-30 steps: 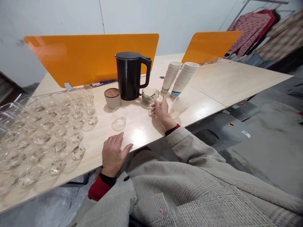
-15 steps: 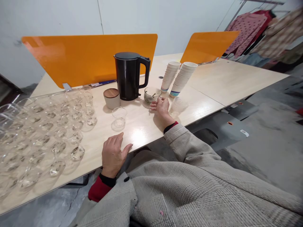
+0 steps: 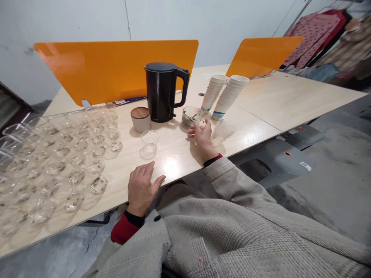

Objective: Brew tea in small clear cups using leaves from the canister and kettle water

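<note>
My right hand (image 3: 201,137) is over the table, at the near side of a ribbed glass bowl (image 3: 188,120) holding dark bits and what looks like a thin stick. Its thumb and forefinger come together in a pinch by the bowl's rim, the other fingers stretched left. What the pinch holds, if anything, is too small to make out. Resting at the table's front edge, my left hand (image 3: 142,189) is open, its thumb spread and nothing in it. Between the hands and farther back stands one clear cup (image 3: 149,142). Beside my right wrist is a clear, ribbed-looking stack of cups (image 3: 222,132), partly blurred.
Many clear cups (image 3: 58,168) with dark bits in their bottoms crowd the left side. A black kettle (image 3: 162,92) and a wooden-lidded jar (image 3: 140,120) stand behind. Two paper cup stacks (image 3: 224,98) rise beyond the bowl. Orange dividers (image 3: 116,71) line the back.
The view has turned slightly left, so everything sits a little farther right in the picture. Both hands keep nearly the same places and poses.
</note>
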The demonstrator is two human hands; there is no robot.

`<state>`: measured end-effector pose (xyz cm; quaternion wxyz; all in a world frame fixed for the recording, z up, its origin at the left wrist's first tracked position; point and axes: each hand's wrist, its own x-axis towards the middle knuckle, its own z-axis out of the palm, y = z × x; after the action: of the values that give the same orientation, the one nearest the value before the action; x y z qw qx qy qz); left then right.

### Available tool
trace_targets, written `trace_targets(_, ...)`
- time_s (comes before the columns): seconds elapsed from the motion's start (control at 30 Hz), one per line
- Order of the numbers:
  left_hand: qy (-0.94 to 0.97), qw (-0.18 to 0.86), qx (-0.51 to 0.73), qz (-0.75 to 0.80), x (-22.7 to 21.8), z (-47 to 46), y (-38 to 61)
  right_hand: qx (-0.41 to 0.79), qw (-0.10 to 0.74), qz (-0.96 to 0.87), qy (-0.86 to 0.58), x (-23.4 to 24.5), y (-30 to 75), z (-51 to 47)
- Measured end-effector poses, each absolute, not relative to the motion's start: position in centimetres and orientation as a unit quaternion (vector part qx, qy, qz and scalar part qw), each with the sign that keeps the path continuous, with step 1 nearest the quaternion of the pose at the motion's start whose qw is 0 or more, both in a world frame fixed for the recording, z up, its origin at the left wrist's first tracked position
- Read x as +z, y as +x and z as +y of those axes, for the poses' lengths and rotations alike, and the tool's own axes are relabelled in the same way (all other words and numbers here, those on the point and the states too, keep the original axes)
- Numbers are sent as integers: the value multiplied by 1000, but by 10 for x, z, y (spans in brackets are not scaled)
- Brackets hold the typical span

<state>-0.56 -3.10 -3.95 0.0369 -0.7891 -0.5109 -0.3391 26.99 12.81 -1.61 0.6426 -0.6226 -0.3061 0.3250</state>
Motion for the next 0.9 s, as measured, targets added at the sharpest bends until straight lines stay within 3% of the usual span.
trace_targets(0.23,-793,40,-332,-509,-37,-34,-5,319,654,-358,-585,-28,255,72)
trace_targets(0.4,-787,20,-332,-519,-36,-33,-4,328,611,-447,-566,-20,247,63)
trace_targets(0.6,-739,-77,-394,-542,-36,-29,-10,382,515,-566,-518,-2,228,74)
trace_targets(0.8,-657,-189,-486,-544,-36,-24,-12,332,509,-626,-489,24,227,92)
trace_targets(0.9,-625,-224,-506,-551,-36,-18,-12,353,460,-662,-475,26,218,99)
